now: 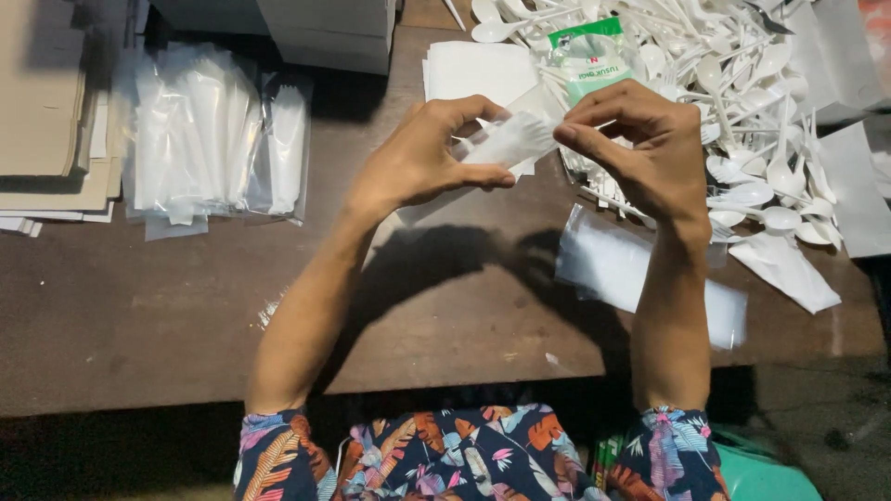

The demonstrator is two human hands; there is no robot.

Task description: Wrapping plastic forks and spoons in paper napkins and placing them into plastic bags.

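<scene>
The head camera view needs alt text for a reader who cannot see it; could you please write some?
Two bare hands, left hand and right hand, hold a small clear plastic sleeve between them above a dark brown table. A heap of white plastic spoons lies to the right, and a stack of filled clear packets to the left.

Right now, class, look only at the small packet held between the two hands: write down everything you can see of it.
The small packet is a slim clear plastic sleeve with something white inside, too blurred to name. It looks thin and crinkly. It lies roughly level above the brown table, raised off it. The left hand pinches its left end between thumb and fingers; the right hand pinches its right end.
</scene>
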